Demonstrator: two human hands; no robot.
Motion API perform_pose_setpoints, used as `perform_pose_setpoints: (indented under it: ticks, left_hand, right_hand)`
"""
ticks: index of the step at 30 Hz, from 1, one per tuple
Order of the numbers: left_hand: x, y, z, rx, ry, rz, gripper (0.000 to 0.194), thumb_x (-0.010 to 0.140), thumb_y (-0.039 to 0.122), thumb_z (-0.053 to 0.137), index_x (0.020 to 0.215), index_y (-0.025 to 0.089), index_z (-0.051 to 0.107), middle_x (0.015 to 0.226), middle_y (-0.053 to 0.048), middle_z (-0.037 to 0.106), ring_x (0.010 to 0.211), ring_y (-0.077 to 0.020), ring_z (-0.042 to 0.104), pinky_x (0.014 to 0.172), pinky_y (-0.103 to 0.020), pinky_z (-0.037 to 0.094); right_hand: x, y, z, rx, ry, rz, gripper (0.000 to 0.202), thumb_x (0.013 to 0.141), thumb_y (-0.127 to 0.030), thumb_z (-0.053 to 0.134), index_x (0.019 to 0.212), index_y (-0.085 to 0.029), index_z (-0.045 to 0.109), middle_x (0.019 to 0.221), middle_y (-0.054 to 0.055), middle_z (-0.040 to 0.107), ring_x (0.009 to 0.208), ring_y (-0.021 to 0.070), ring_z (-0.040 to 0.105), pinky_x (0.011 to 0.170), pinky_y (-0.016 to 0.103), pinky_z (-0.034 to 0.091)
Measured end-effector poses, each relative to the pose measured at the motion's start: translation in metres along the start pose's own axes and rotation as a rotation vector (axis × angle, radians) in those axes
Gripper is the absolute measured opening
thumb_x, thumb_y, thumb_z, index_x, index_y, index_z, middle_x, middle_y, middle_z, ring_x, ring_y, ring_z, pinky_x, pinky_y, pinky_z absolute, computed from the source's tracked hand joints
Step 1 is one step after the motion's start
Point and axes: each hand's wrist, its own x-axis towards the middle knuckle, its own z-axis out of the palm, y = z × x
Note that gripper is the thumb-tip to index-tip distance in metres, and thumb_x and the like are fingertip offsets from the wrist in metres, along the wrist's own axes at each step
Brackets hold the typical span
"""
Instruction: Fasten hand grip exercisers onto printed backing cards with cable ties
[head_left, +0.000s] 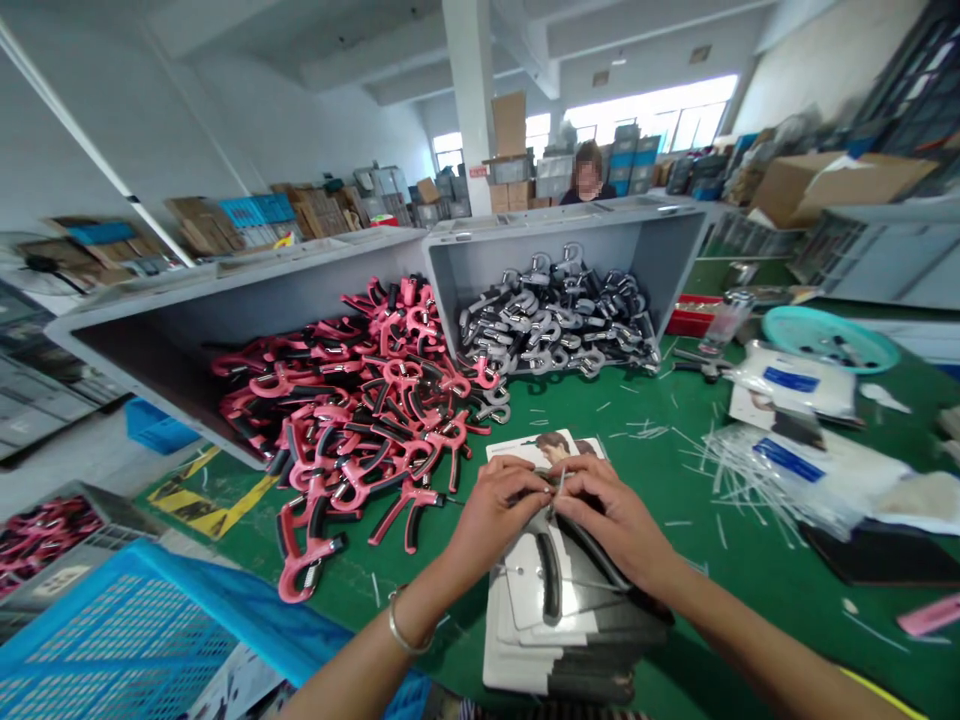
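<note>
In front of me lies a stack of printed cards [517, 640], with a photo on the top one. A hand grip strengthener [551, 580] with black-padded handles rests on the top card, its handles towards me and its spring end under my fingers. My left hand [502, 510] is closed, fingertips pinched at that end. From the right, my right hand [611, 515] meets it, thumb and fingers pinched around a thin white cable tie [562, 482]. My fingers partly hide the tie and the spring end.
Left, a grey crate [150, 330] spills red-and-black hand grips [360, 400]; another crate [682, 250] holds grey ones [555, 320]. Loose cable ties [739, 480], plastic bags [810, 470] and a turquoise tray [787, 325] lie right. A blue basket [150, 630] stands front left. Beyond is a person [589, 180].
</note>
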Motion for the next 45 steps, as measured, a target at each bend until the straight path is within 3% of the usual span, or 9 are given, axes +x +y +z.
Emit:
perform_pose_setpoints:
  ticks: [5,9,24,29,32,35,39,42,45]
  left_hand:
    - [0.004,0.002,-0.001,-0.101,-0.023,0.030,0.007,0.087,0.018,0.069,0.087,0.021,0.075,0.095,-0.004,0.074,0.099,-0.0195,0.063,0.096,-0.036,0.040]
    - [0.003,0.002,-0.001,-0.136,-0.014,0.019,0.008,0.087,0.016,0.068,0.088,0.019,0.075,0.094,-0.005,0.073,0.098,-0.0191,0.063,0.094,-0.035,0.041]
    - [-0.006,0.003,-0.003,-0.029,-0.055,0.150,0.010,0.089,0.017,0.066,0.092,0.021,0.074,0.096,-0.005,0.073,0.106,-0.0215,0.058,0.098,-0.039,0.039]
    - [-0.001,0.011,-0.011,-0.098,-0.046,0.003,0.010,0.092,0.024,0.063,0.089,0.020,0.071,0.093,-0.004,0.071,0.096,-0.0195,0.061,0.092,-0.037,0.042]
    - [0.000,0.026,-0.012,0.032,0.028,0.013,0.009,0.090,0.023,0.065,0.083,0.019,0.069,0.087,-0.003,0.069,0.091,-0.0200,0.059,0.089,-0.038,0.041]
    - [-0.013,0.045,-0.003,0.274,0.042,0.156,0.011,0.092,0.017,0.058,0.085,0.018,0.067,0.090,-0.005,0.067,0.096,-0.0224,0.056,0.090,-0.041,0.038]
    - [-0.041,0.053,0.022,0.555,-0.133,0.346,0.014,0.089,0.014,0.051,0.087,0.013,0.065,0.094,-0.011,0.065,0.096,-0.0267,0.054,0.090,-0.046,0.039]
    - [-0.052,0.053,0.033,0.712,-0.245,0.359,0.012,0.088,0.014,0.052,0.086,0.014,0.064,0.091,-0.011,0.064,0.093,-0.0277,0.054,0.092,-0.047,0.042]
    - [-0.058,0.054,0.024,0.692,-0.167,0.254,0.019,0.091,0.026,0.056,0.104,0.014,0.064,0.108,-0.013,0.064,0.106,-0.0300,0.053,0.097,-0.048,0.041]
  right_hand:
    - [-0.005,0.002,0.000,-0.117,-0.111,-0.014,0.021,0.098,-0.032,0.053,0.083,-0.023,0.064,0.142,0.003,0.049,0.135,0.0245,0.037,0.113,0.047,0.024]
    - [-0.005,0.004,-0.002,-0.175,-0.202,-0.035,0.024,0.098,-0.035,0.052,0.081,-0.023,0.064,0.150,0.002,0.043,0.136,0.0257,0.035,0.113,0.049,0.026]
    - [-0.002,0.008,0.001,-0.116,-0.169,-0.020,0.024,0.099,-0.037,0.051,0.084,-0.024,0.065,0.144,0.003,0.050,0.136,0.0250,0.038,0.115,0.050,0.023]
    - [-0.002,0.007,0.005,-0.085,-0.085,0.014,0.021,0.098,-0.035,0.052,0.084,-0.023,0.063,0.136,0.005,0.055,0.132,0.0253,0.043,0.113,0.050,0.028]
    - [-0.003,0.010,0.009,-0.110,-0.024,0.006,0.013,0.097,-0.031,0.052,0.104,-0.026,0.062,0.136,0.006,0.055,0.132,0.0251,0.043,0.114,0.050,0.028]
    - [-0.003,0.013,0.015,-0.128,0.046,-0.013,0.027,0.095,-0.026,0.052,0.122,-0.027,0.054,0.136,0.007,0.054,0.132,0.0250,0.043,0.113,0.050,0.030]
    - [0.000,0.015,0.022,-0.146,0.084,-0.031,0.031,0.091,-0.018,0.051,0.121,-0.024,0.053,0.136,0.009,0.054,0.131,0.0260,0.043,0.111,0.052,0.031]
    - [0.004,0.014,0.021,-0.149,0.072,-0.016,0.026,0.090,-0.018,0.053,0.116,-0.023,0.055,0.134,0.009,0.056,0.130,0.0257,0.044,0.111,0.053,0.031]
    - [-0.001,0.008,0.010,-0.128,0.085,-0.004,0.017,0.092,-0.021,0.054,0.109,-0.023,0.057,0.130,0.008,0.057,0.126,0.0254,0.046,0.108,0.050,0.035]
